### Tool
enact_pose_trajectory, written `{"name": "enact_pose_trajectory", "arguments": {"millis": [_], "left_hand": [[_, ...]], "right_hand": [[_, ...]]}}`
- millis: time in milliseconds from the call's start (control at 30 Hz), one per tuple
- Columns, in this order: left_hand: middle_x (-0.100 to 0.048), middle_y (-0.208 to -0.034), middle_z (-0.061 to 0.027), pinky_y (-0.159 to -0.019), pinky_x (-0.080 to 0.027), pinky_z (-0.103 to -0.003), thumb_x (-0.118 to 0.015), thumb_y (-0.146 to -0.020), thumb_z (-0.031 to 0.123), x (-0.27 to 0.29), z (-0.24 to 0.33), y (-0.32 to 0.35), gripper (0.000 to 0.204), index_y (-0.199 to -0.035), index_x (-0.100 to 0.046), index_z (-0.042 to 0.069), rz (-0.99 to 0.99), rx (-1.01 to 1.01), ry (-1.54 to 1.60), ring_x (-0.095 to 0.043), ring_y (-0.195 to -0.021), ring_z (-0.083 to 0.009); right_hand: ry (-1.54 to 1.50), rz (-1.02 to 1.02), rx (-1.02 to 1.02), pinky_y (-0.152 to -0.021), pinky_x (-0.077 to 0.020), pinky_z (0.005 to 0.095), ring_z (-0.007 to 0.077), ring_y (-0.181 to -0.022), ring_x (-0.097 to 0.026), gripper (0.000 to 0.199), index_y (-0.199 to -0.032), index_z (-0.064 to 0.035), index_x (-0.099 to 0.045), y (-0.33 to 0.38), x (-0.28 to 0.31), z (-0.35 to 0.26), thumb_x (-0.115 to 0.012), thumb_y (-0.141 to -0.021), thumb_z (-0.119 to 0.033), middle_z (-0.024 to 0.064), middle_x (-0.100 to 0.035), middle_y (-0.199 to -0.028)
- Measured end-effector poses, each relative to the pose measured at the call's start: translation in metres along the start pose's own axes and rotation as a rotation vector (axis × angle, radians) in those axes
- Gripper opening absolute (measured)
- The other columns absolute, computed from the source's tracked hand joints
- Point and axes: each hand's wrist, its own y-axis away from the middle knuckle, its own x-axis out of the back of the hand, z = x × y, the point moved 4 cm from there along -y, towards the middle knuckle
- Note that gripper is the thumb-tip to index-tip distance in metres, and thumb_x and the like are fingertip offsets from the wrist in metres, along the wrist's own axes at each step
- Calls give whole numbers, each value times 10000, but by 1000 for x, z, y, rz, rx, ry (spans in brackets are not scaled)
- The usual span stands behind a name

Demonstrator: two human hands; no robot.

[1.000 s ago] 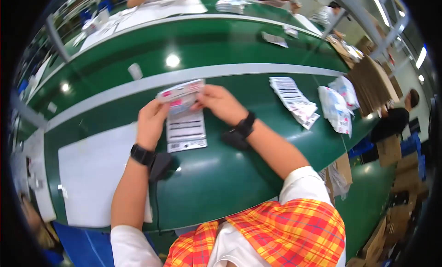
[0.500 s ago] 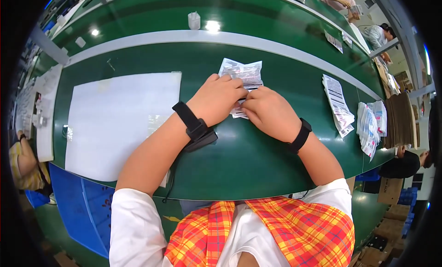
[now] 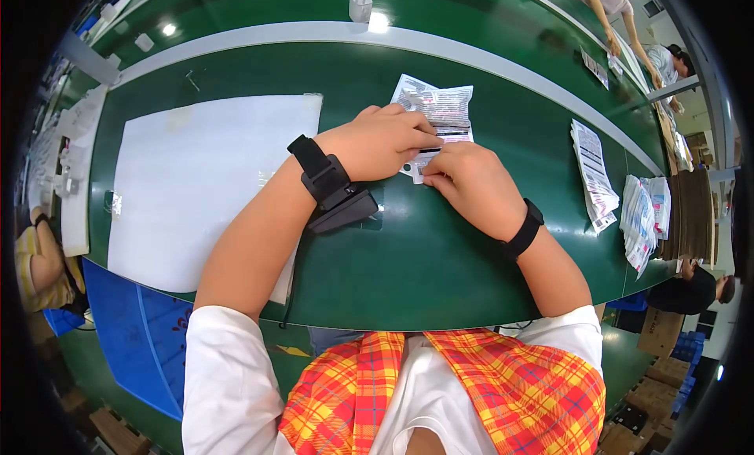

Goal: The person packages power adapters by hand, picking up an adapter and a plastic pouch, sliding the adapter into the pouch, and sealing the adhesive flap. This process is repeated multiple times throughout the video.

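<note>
A white printed packet [image 3: 448, 105] with dark lines of text lies on the green table in front of me, its upper part folded or overlapping. My left hand [image 3: 381, 145] rests across its left side, fingers stretched out to the right over the print. With thumb and fingers together, my right hand [image 3: 477, 180] pinches the packet's lower edge, close by the left fingertips. The hands cover the packet's middle. Each wrist wears a black strap, and a black box [image 3: 344, 211] hangs at the left one.
A large white sheet [image 3: 204, 192] covers the table's left part. To the right lie a pile of printed packets [image 3: 593, 176], more packets [image 3: 640, 223] and stacked brown cardboard [image 3: 691, 215]. A white plug adapter [image 3: 360, 7] stands beyond the grey rail [image 3: 306, 32]. Other people sit farther off.
My left fingers have straightened out over the packet, where they were curled before. The right hand keeps its pinch at the lower edge. The whole view has shifted slightly.
</note>
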Motion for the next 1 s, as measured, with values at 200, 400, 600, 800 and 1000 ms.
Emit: {"name": "enact_pose_trajectory", "arguments": {"millis": [200,400,600,800,1000], "left_hand": [[-534,-1218,-20,-994,-368,-431,-648,-842,118,-3,11,0,423,-1254,-567,175,18,81,-103,-484,-1180,-257],[-534,-1208,-27,-1000,-360,-444,-641,-858,138,-3,14,-6,404,-1252,-556,171,-14,73,-78,-478,-1186,-260],[-538,-1222,-29,-1006,-351,-447,-649,-858,209,0,3,5,396,-1243,-572,160,-10,50,-65,-468,-1201,-265],[-592,-1185,-55,-986,-357,-408,-656,-840,204,17,18,-3,382,-1207,-592,121,-60,130,28,-493,-1168,-272],[-629,-1080,-60,-912,-404,-415,-666,-779,216,3,23,-10,339,-1103,-647,120,112,148,-72,-540,-1081,-246]], "right_hand": [[-133,-38,35,-748,-491,400,323,-833,-605,55,-846,-26,-640,-5,-3,7,-656,-796,-45,126,-631,-855],[-141,-185,145,-741,-462,397,325,-832,-564,43,-868,-23,-588,17,22,11,-608,-832,-37,125,-570,-853],[-235,266,-496,-715,-392,259,140,-783,-483,39,-877,-1,-529,193,126,64,-567,-873,2,36,-493,-816],[-305,666,-969,-733,-409,276,150,-813,-500,184,-1070,-7,-525,470,144,118,-589,-902,-45,44,-517,-882],[534,574,-940,-984,-428,387,321,-1110,-574,401,-1289,13,-519,422,128,102,-584,-900,-54,178,-605,-1155]]}}
